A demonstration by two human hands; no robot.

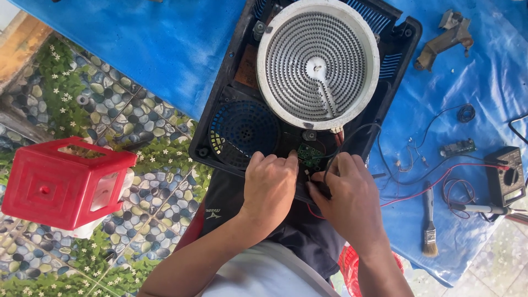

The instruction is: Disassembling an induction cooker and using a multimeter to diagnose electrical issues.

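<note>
An opened black cooker base lies on a blue sheet, with a round white heating coil on top and a black fan grille at its near left. My left hand rests on the near edge, its fingertips at a small green circuit board. My right hand sits beside it, fingers pinched on thin black and red wires by the board. What lies under both palms is hidden.
A blue sheet covers the work surface. On its right lie a paintbrush, a black multimeter with red leads, a small green board, loose wires and a brown metal bracket. A red plastic stool stands on the pebble-pattern floor, left.
</note>
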